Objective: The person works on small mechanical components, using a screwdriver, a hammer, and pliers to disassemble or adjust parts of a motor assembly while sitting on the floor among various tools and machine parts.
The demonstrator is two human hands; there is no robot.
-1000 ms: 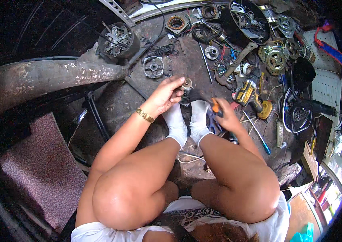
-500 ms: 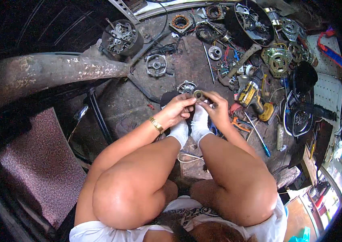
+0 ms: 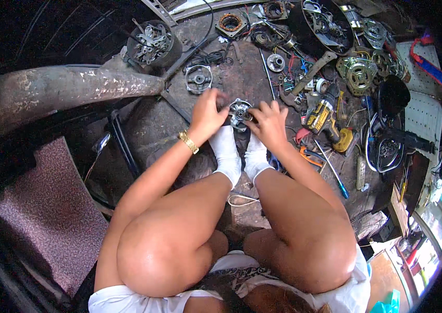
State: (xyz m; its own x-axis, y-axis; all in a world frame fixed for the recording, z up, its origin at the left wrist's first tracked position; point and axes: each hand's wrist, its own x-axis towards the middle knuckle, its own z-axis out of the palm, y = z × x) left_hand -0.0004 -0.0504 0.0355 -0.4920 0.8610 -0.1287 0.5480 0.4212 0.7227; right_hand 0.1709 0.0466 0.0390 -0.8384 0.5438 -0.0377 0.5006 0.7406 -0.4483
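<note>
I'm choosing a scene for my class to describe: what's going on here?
A person's right hand seems to pinch a small round metal part at a motor end cover, just beyond their white-socked feet. The left hand, partly blurred, is beside the cover. A cordless drill lies to the right.

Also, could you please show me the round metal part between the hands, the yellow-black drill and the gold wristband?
Round metal part (image 3: pixel 240 113): head view, on its hub.
Yellow-black drill (image 3: pixel 320 116): head view, on its body.
Gold wristband (image 3: pixel 188 142): head view, on its band.

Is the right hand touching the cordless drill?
Apart: the head view shows a clear gap between the right hand and the yellow-and-black cordless drill.
</note>
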